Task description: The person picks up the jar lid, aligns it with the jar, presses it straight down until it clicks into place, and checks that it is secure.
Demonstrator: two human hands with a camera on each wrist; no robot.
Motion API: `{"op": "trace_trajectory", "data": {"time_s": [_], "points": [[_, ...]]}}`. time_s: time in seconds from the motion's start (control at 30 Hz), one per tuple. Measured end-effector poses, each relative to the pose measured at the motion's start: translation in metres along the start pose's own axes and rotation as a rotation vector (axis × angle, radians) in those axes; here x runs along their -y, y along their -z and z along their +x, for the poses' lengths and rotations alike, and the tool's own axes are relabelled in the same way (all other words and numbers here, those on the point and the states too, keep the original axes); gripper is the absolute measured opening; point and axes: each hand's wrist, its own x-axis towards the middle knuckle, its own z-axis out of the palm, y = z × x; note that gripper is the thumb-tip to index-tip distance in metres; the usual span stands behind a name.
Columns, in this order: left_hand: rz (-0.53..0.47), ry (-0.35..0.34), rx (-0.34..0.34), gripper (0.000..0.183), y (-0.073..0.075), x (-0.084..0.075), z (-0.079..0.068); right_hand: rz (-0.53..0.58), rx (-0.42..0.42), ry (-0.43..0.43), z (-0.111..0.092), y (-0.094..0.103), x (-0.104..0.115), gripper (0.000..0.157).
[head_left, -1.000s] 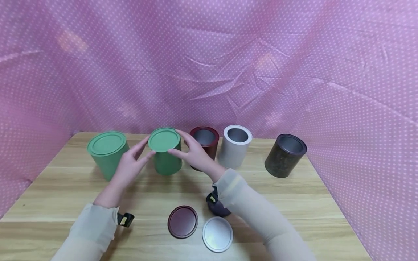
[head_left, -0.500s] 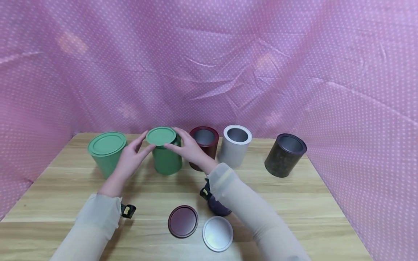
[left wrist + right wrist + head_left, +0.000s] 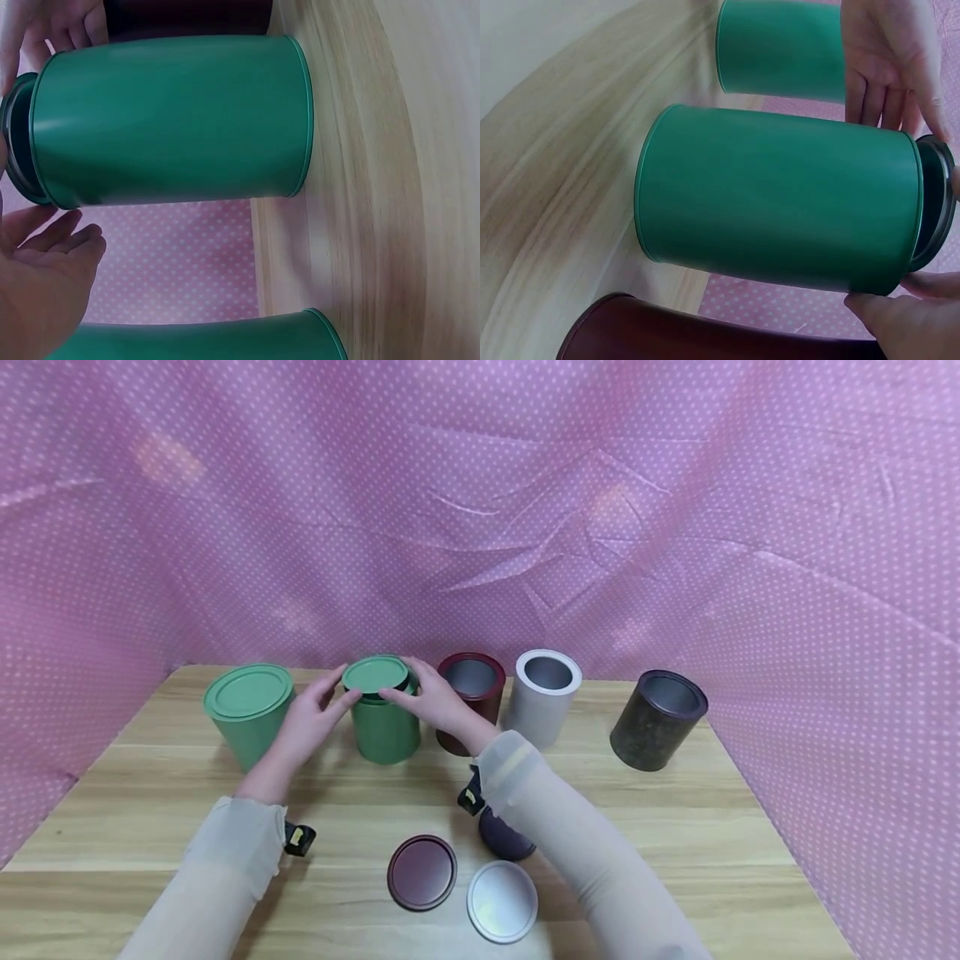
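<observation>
lifted since a second ago, from lying across the mouth of the green can [image 3: 386,731] to sitting partly clear of it: green lid [image 3: 376,674], with a dark gap showing along its near side. shifted a little farther forward as well: left hand [image 3: 309,714] and right hand [image 3: 438,697]. clamped on the lid's edge from opposite sides, both hands, thumbs toward the near side and fingers toward the far side. askew in both wrist views, with a wider gap at one end than the other; cannot tell whether touching the rim anywhere. directly beneath, upright toward the back of the counter [image 3: 337,902], the can itself. farther left, past the left hand, a second green can [image 3: 247,727], covered on top. just right, partly behind the right hand, an open dark red can [image 3: 487,700]; near that, an open white can [image 3: 538,714]; well apart on the far right, an open dark can [image 3: 654,731]. flat on the counter between the arms, a dark red lid [image 3: 422,872], with a white lid [image 3: 502,902] just beside it. behind the white one, partly hidden by the right sleeve [image 3: 570,843], a dark purple round piece [image 3: 504,837]. hung at the back and both sides, pink dotted cloth [image 3: 525,527].
</observation>
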Motion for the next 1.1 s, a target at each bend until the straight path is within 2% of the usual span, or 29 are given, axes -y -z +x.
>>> {"op": "trace_trajectory", "data": {"time_s": [0.3,0.5,0.77,0.9,1.1], "points": [[0.016,0.001,0.021,0.070,-0.007,0.005,0.003,-0.023,-0.040,-0.031,-0.001,-0.003,-0.001,0.075],[0.069,-0.009,0.033,0.072,-0.007,0.003,0.001,-0.026,-0.035,-0.083,-0.003,-0.006,0.000,0.076],[0.176,-0.017,0.061,0.073,-0.004,0.002,0.001,-0.048,-0.025,-0.066,-0.004,-0.009,-0.003,0.077],[0.208,-0.034,0.063,0.074,-0.002,0.001,0.001,0.000,-0.046,-0.081,-0.006,-0.010,-0.005,0.078],[0.202,-0.009,0.078,0.076,-0.002,0.000,0.002,0.118,-0.087,-0.116,-0.009,-0.014,-0.009,0.080]]}}
